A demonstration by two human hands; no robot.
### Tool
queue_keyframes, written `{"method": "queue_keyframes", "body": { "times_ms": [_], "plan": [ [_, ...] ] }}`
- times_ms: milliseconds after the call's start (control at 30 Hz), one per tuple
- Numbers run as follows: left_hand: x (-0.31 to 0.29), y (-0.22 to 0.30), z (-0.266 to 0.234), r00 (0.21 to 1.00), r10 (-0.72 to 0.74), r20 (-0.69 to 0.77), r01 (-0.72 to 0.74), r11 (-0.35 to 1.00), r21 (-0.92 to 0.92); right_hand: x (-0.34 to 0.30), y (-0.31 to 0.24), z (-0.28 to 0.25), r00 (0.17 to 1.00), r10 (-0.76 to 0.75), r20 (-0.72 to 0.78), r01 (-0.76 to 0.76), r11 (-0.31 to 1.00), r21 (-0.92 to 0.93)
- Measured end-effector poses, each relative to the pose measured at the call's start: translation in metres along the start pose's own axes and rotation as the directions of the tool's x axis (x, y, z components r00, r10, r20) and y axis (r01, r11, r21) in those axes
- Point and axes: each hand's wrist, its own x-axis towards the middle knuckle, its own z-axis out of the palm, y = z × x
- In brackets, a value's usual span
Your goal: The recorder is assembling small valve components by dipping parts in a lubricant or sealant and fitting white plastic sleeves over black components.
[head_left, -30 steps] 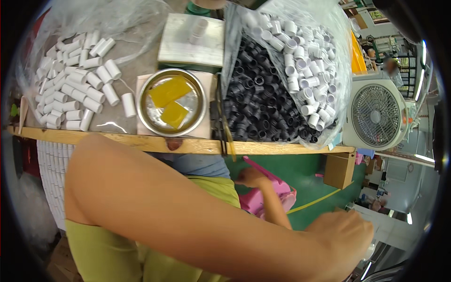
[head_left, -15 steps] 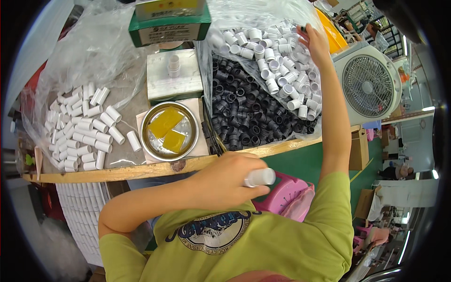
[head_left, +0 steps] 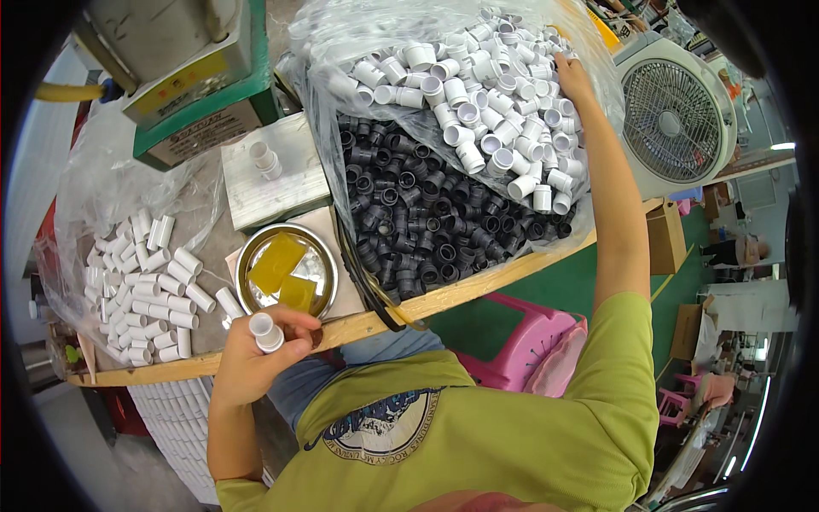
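The left hand (head_left: 256, 363) is closed around a short white plastic tube fitting (head_left: 264, 332), pinched between thumb and fingers right at the near wooden edge of the workbench (head_left: 478, 286), just near of the round steel bowl (head_left: 286, 269). That bowl holds yellow sponge pieces (head_left: 280, 264) and sits between two heaps, with little free bench around it. To its left, loose white plastic sleeves (head_left: 145, 290) lie on a clear plastic sheet (crowded up to the bench's left edge). To its right, a clear plastic bag (head_left: 341, 51) bulges with black ring fittings (head_left: 426, 222) on the near side and white caps (head_left: 486, 111) on the far side. The right hand (head_left: 570, 78) reaches far into the white caps; whether its fingers are closed on one cannot be told. Beyond the bench edge, a pink plastic stool (head_left: 529, 341) stands on the green floor, and a white fan (head_left: 678, 119) lies to the right.
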Motion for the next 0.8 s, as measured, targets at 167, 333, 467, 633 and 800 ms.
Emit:
{"method": "queue_keyframes", "body": {
  "times_ms": [167, 333, 467, 633, 800],
  "plan": [
    [0.008, 0.003, 0.013, 0.999, -0.015, -0.037, 0.013, 0.999, -0.035, -0.006, -0.075, 0.02, 0.992, -0.124, -0.009, 0.124, 0.987, 0.102],
    [0.037, 0.016, 0.046, 0.99, 0.095, 0.104, -0.119, 0.959, 0.258, -0.005, -0.13, 0.07, 0.804, -0.568, -0.174, 0.494, 0.802, -0.336],
    [0.087, 0.013, 0.091, 0.748, 0.432, 0.504, -0.659, 0.391, 0.643, -0.033, -0.199, 0.084, 0.843, -0.511, -0.166, 0.491, 0.858, -0.149],
    [0.169, -0.013, 0.157, 0.444, 0.414, 0.795, -0.842, -0.11, 0.528, -0.08, -0.25, 0.119, 0.805, -0.556, -0.206, 0.538, 0.831, -0.142],
    [0.201, 0.0, 0.146, 0.469, 0.41, 0.782, -0.866, 0.043, 0.497, -0.074, -0.249, 0.043, 0.801, -0.597, 0.037, 0.573, 0.785, 0.236]
  ]
}}
